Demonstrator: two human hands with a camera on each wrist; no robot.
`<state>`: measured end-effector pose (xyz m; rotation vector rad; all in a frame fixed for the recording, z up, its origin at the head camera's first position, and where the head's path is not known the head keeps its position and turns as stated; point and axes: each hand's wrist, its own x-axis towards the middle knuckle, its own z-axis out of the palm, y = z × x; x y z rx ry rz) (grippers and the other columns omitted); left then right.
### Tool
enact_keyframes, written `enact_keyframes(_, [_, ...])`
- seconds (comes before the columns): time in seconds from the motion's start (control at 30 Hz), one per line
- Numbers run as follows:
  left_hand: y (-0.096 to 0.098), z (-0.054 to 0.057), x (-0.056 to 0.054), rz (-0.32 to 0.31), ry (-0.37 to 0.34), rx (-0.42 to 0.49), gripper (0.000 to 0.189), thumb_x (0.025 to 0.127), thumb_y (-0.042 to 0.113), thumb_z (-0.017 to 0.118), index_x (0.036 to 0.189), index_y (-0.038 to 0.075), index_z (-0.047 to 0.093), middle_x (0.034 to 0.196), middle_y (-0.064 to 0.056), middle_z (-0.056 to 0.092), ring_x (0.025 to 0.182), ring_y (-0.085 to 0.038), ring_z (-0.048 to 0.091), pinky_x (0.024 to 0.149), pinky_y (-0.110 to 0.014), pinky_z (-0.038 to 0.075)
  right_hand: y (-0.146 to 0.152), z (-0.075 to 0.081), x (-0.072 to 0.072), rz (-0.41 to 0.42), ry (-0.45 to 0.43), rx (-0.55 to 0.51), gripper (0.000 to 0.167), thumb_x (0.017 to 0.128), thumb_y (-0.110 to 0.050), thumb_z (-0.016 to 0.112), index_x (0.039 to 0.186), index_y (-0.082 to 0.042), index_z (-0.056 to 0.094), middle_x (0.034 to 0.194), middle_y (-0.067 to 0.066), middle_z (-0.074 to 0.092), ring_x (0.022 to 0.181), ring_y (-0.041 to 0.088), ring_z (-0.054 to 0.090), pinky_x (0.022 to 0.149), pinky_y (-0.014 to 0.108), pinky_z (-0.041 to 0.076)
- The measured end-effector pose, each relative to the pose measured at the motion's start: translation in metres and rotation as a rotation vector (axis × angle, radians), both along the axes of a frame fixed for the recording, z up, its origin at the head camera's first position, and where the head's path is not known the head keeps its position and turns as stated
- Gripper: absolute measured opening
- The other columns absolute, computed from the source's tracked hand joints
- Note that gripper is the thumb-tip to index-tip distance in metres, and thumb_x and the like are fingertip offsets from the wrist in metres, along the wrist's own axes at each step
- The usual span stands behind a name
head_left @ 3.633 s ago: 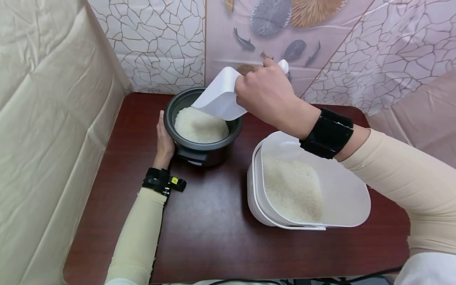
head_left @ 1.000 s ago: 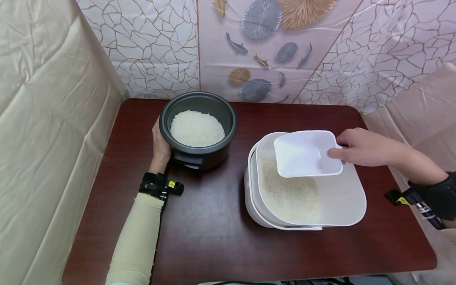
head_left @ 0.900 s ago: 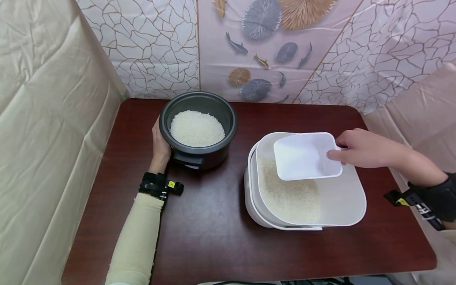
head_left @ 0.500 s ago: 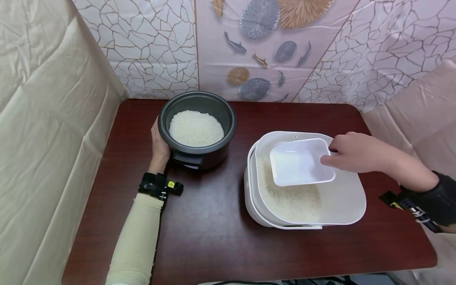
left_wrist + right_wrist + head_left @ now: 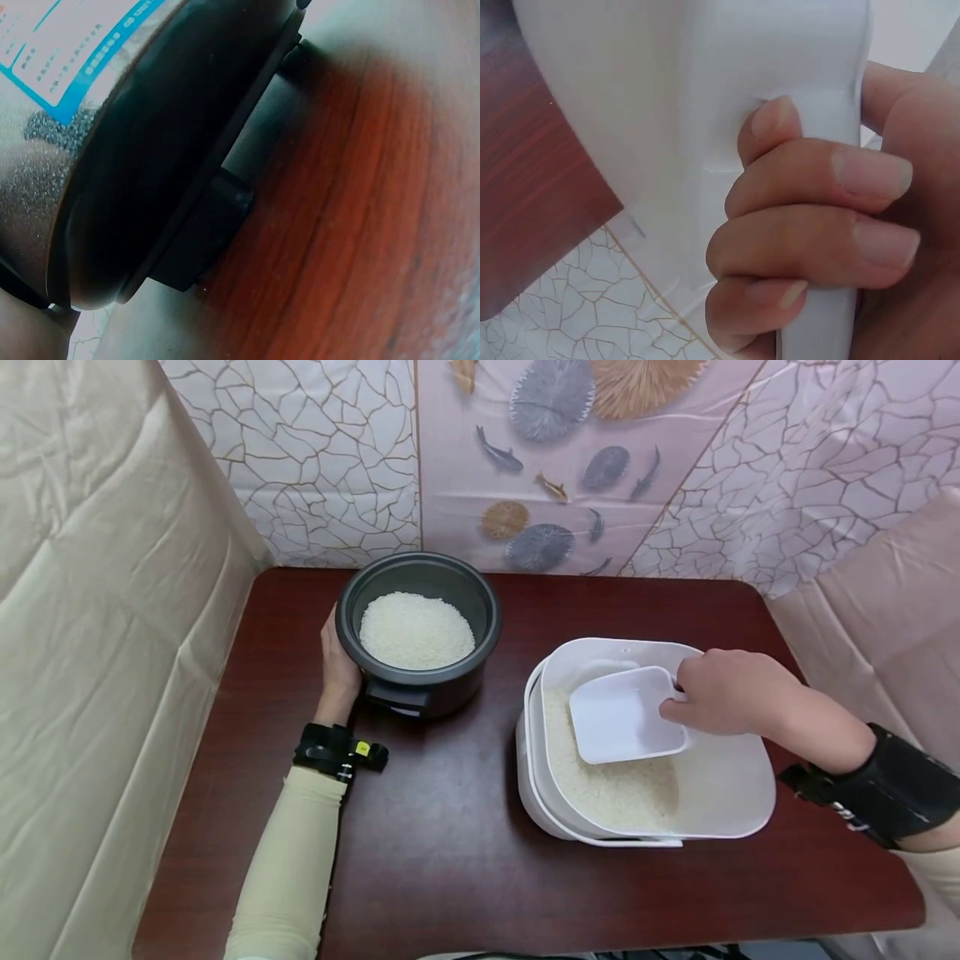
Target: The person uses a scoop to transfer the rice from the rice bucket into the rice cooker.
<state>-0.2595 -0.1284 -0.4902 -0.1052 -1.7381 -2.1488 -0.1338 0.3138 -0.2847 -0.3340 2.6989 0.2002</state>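
Observation:
My right hand [image 5: 731, 693] grips the handle of a white plastic scoop [image 5: 628, 717], fingers curled round it in the right wrist view. The scoop hangs level inside the white rice bin [image 5: 723, 793], over the rice [image 5: 611, 785], and no grains show in it. My left hand [image 5: 337, 668] lies against the left side of a dark rice cooker [image 5: 457, 693], its fingertips hidden behind the rim. White rice [image 5: 416, 631] is heaped inside the cooker pot. In the left wrist view the cooker's side and black base [image 5: 172, 150] fill the left part.
A dark red-brown wooden table [image 5: 442, 860] bears the cooker at back left and the bin at right. The bin's carrying handle [image 5: 630, 842] hangs down at its front. Patterned cloth [image 5: 330, 460] stands behind, and beige padded cloth [image 5: 97, 652] closes the left side.
Earlier my right hand tipped the scoop over the cooker pot. Since then it has come right, and over the last second it has lowered the scoop into the bin. My left hand stays put.

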Motion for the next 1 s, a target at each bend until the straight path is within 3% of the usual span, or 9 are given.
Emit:
enact_keyframes(0.2, [0.000,0.000,0.001,0.016,-0.025,-0.029,0.046,0.118,0.030,0.033,0.137,0.008,0.069,0.124,0.007,0.070,0.123,-0.014,0.060,0.111,-0.030,0.044,-0.001,-0.003,0.000,0.004,0.007,0.015,0.034,0.096,-0.036,0.065,0.071,-0.015,0.057,0.064,0.002,0.050,0.060,0.019,0.048,0.055,0.037,0.036])
enact_keyframes(0.47, [0.001,-0.002,-0.002,-0.009,0.035,-0.014,0.046,0.118,0.029,0.033,0.135,0.009,0.071,0.126,0.003,0.072,0.124,-0.017,0.062,0.113,-0.034,0.044,-0.002,0.009,-0.004,0.017,0.015,0.046,0.034,0.096,-0.037,0.065,0.071,-0.016,0.057,0.065,0.002,0.051,0.061,0.020,0.050,0.053,0.040,0.038])
enact_keyframes(0.67, [0.001,-0.001,0.000,-0.003,0.001,0.000,0.046,0.117,0.029,0.035,0.133,0.004,0.071,0.122,0.001,0.072,0.122,-0.018,0.061,0.112,-0.033,0.044,-0.010,0.011,-0.009,0.017,0.028,0.035,0.034,0.096,-0.036,0.063,0.069,-0.016,0.058,0.064,0.002,0.052,0.060,0.021,0.050,0.052,0.040,0.038])
enact_keyframes(0.8, [0.002,0.000,0.001,-0.009,0.002,-0.013,0.044,0.117,0.028,0.035,0.128,0.010,0.073,0.118,0.007,0.072,0.121,-0.015,0.061,0.112,-0.032,0.044,-0.011,0.005,-0.010,0.011,0.017,0.032,0.031,0.096,-0.036,0.064,0.074,-0.015,0.063,0.065,0.002,0.053,0.061,0.021,0.050,0.054,0.039,0.038])
enact_keyframes(1.0, [0.000,0.000,-0.002,-0.020,0.030,-0.012,0.044,0.117,0.029,0.034,0.120,0.014,0.076,0.112,0.007,0.074,0.116,-0.015,0.063,0.109,-0.033,0.046,-0.016,0.002,-0.011,0.010,0.010,0.043,0.027,0.097,-0.033,0.064,0.078,-0.013,0.065,0.068,0.003,0.053,0.063,0.022,0.050,0.055,0.040,0.038])
